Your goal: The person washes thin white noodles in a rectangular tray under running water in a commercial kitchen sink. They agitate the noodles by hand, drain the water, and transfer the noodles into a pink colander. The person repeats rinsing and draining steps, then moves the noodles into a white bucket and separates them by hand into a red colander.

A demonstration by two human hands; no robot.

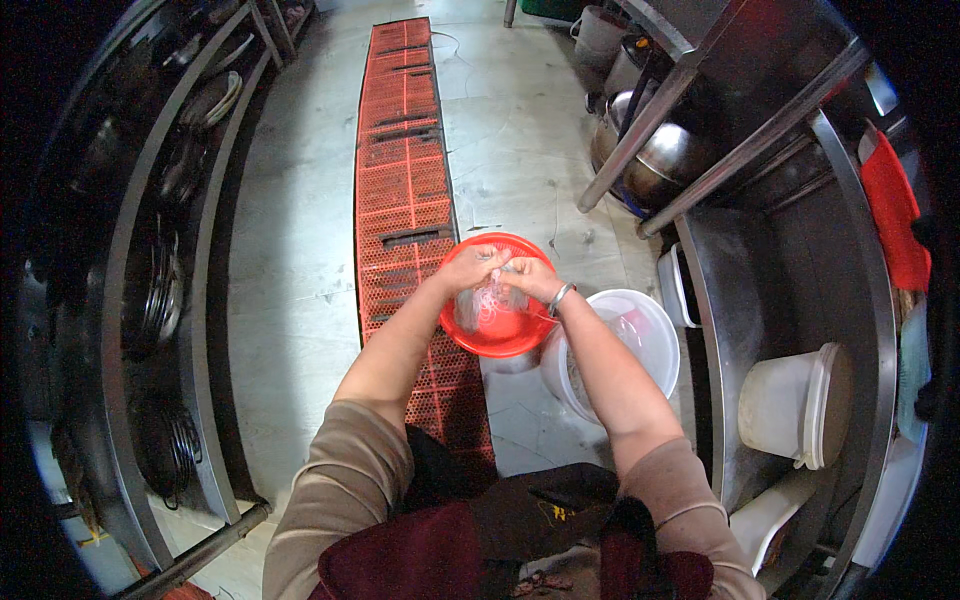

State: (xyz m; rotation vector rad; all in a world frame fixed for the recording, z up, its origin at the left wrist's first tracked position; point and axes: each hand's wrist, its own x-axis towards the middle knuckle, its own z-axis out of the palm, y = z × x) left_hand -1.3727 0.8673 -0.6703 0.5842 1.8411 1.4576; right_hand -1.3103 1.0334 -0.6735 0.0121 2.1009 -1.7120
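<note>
Over a red plastic basin (504,341), my left hand (474,268) and my right hand (531,277) meet with their fingertips pinched together. Between them they grip a translucent plastic bag (470,309), which hangs down into the basin. Pinkish-white string-like strands (493,300) dangle below the fingers; whether they are string or part of the bag I cannot tell. A metal bangle is around my right wrist. Under my right forearm stands a white plastic bucket (670,352) with clear plastic and something pink inside.
A red perforated floor mat (405,172) runs ahead along the floor. Metal shelving with pans (169,285) lines the left side. On the right are steel table legs (637,135), metal pots (664,161) and a steel shelf holding a lidded white bucket (780,405).
</note>
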